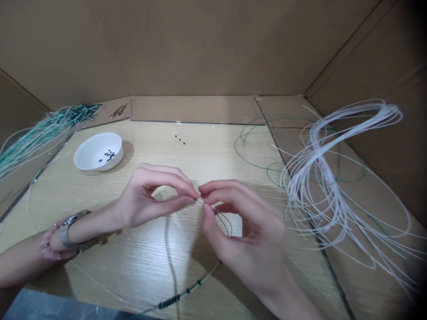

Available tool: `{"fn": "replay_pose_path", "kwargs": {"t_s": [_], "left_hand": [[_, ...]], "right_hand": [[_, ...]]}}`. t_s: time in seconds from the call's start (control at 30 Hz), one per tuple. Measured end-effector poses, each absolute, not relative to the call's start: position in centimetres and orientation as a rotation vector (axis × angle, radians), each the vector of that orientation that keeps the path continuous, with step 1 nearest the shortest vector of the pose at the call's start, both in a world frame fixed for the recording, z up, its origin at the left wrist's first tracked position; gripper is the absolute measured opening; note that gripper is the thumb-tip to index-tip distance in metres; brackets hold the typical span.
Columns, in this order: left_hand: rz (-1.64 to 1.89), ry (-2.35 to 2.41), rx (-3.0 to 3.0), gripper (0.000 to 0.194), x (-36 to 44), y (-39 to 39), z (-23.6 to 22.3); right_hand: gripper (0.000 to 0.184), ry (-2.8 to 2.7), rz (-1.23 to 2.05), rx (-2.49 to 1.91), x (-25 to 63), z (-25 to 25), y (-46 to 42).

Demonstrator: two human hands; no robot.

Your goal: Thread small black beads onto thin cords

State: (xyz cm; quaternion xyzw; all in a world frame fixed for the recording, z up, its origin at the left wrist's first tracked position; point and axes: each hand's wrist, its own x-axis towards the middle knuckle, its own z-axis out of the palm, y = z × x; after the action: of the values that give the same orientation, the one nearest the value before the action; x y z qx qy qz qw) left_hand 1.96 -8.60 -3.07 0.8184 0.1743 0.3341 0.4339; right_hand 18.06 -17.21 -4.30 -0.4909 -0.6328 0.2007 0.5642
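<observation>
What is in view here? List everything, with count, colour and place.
Bowl: one, white, on the table's left
Beads in the bowl: several, black
Loose beads: three, black, right of the bowl
Threaded beads: a row, black, on green cord, front
Cord bundle: one, white, right
Loose cord loops: uncountable, green, back right
Strand bundle: one, green and white, far left
Pointed pieces: apparently two, metallic, back left
Table: one, light wood-coloured
Cardboard panels: several, brown, around the table
Bracelet: pink, left wrist
Band: silvery, left wrist
Left hand: pinching a bead, centre
Right hand: pinching thin cord, centre right
</observation>
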Motion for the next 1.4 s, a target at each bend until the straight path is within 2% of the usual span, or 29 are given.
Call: {"fn": "replay_pose_path", "kwargs": {"t_s": [0.3,0.67,0.9,0.97,1.2,1.3,1.4], "left_hand": [[0.82,0.408,2.085,0.019,2.0,-8.6,-3.1],[0.889,0.456,2.153,0.009,1.9,-8.5,-3.1],[0.889,0.369,2.36,0.01,1.7,-8.5,-2.9],[0.943,0.352,2.46,0.009,1.6,-8.3,-2.8],[0.946,0.308,2.58,0.008,1.7,-8.1,-2.5],[1.084,0.406,2.62,0.01,1.2,-7.4,-2.0],[1.305,0.565,2.628,0.011,0.3,-6.4,-1.1]], "right_hand": [[0.016,-1.537,0.426,-1.173,18.1,-4.3,-17.2],[0.013,-1.546,0.429,-1.169,18.0,-4.5,-17.1],[0.008,-1.571,0.455,-1.219,18.1,-4.7,-16.9],[0.013,-1.577,0.452,-1.256,18.2,-4.9,-16.8],[0.001,-1.594,0.545,-1.319,18.2,-5.5,-16.4],[0.011,-1.677,0.619,-1.421,18.5,-5.5,-16.3],[0.005,-1.849,0.7,-1.617,18.7,-5.4,-16.3]]}}
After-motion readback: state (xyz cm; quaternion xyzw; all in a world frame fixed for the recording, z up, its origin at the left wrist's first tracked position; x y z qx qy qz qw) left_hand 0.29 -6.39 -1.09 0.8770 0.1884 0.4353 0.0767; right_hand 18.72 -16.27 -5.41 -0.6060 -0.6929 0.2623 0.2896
